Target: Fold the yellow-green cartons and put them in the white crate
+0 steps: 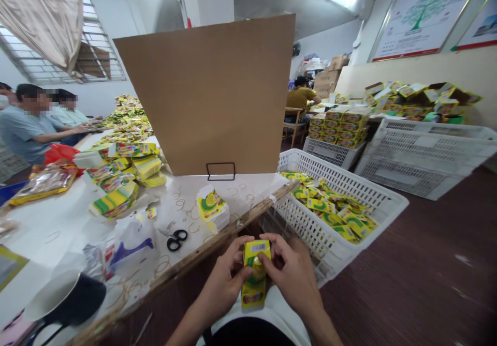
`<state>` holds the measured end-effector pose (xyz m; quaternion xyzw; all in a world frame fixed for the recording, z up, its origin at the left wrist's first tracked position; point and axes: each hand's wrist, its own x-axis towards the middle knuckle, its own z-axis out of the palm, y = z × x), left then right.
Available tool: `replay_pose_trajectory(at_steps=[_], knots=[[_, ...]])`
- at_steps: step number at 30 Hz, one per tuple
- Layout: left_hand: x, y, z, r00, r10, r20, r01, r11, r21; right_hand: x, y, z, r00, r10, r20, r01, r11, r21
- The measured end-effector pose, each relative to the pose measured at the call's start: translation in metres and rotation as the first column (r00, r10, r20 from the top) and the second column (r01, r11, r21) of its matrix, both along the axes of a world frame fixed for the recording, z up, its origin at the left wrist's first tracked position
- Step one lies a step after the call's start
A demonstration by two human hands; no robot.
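Both hands work low over the seated person's lap. The left hand (223,279) and right hand (293,273) are each closed on one small yellow-and-green printed cardboard carton (255,276), which stands upright between them. Fingertips pinch its upper end near the barcode flap, a grip that appears chosen to steady the body while the top is handled.

Just beyond the hands runs the wooden front edge of the white-covered worktop (62,222).
- A pair of black-handled scissors (176,240) lies near that edge, within easy reach.
- Loose tan rubber bands (186,211) are scattered around it.
- A short stack of flat yellow-green carton blanks (212,209) sits directly ahead, probably as close-at-hand stock.
- A crumpled white plastic bag (132,242) lies to the left.

To the right, a white perforated plastic crate (388,201) stands beside the worktop, holding flat yellow-green packs (330,206).

Further back, a large brown cardboard panel (213,98) stands upright in a black wire stand (221,171), apparently as a screen between stations. Heaps of yellow-green packs (120,175) lie left of it.

At the far left, seated co-workers (23,129) work at the same worktop. Another person in a mustard shirt (300,98) sits at the back.
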<state>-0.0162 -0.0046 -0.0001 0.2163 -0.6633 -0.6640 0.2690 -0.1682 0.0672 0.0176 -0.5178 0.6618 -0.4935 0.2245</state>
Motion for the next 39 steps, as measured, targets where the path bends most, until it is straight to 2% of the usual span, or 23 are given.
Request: replay_pose_trajectory(at_steps=[7,13,16,19,23,27,31,33,34,35,36,37,38,39], knots=[[-0.002,0.0,0.003,0.999,-0.017,-0.038,0.018,0.999,0.04,0.003,-0.003,-0.01,1.0,0.013,-0.013,-0.012,0.999,0.034],[-0.005,0.002,0.003,1.0,0.005,-0.01,-0.005,1.0,-0.01,0.011,-0.009,-0.028,0.989,-0.072,0.132,0.074,0.997,-0.01],[-0.005,0.002,0.004,1.0,0.018,-0.008,-0.018,1.0,-0.002,0.013,-0.011,-0.032,0.98,-0.093,0.178,0.099,0.995,-0.024],[-0.002,0.0,0.007,0.999,0.022,-0.042,-0.019,0.998,0.057,0.009,-0.009,-0.024,0.991,-0.041,0.128,0.049,0.997,-0.059],[-0.001,-0.005,0.01,0.997,0.039,-0.074,-0.028,0.989,0.147,0.001,-0.004,-0.001,0.994,0.017,0.108,-0.001,0.989,-0.147],[-0.004,-0.005,0.005,0.996,0.05,-0.068,-0.038,0.985,0.167,-0.001,-0.004,0.005,0.965,0.044,0.26,-0.012,0.992,-0.122],[-0.008,0.0,-0.002,0.997,0.069,-0.041,-0.066,0.994,0.086,0.0,-0.008,-0.013,0.89,0.068,0.45,-0.023,0.994,-0.104],[-0.009,-0.003,-0.001,0.994,0.113,-0.002,-0.113,0.993,-0.04,-0.004,-0.01,-0.025,0.841,0.021,0.541,0.045,0.993,-0.108],[-0.009,-0.007,0.0,0.985,0.17,0.021,-0.165,0.975,-0.152,-0.009,-0.011,-0.03,0.797,-0.032,0.603,0.14,0.981,-0.132],[-0.008,-0.015,0.002,0.965,0.258,0.048,-0.233,0.926,-0.297,-0.014,-0.013,-0.034,0.731,-0.088,0.677,0.274,0.946,-0.173],[-0.006,-0.025,0.003,0.93,0.362,0.06,-0.299,0.843,-0.447,-0.02,-0.013,-0.036,0.638,-0.137,0.757,0.449,0.866,-0.222],[-0.003,-0.037,0.004,0.879,0.472,0.07,-0.347,0.732,-0.586,-0.025,-0.014,-0.037,0.547,-0.14,0.825,0.591,0.763,-0.263],[0.0,-0.051,0.004,0.808,0.583,0.083,-0.366,0.608,-0.704,-0.03,-0.015,-0.037,0.488,-0.113,0.865,0.67,0.683,-0.289],[0.003,-0.065,0.004,0.776,0.625,0.078,-0.381,0.564,-0.733,-0.033,-0.015,-0.036,0.452,-0.084,0.888,0.707,0.641,-0.299]])
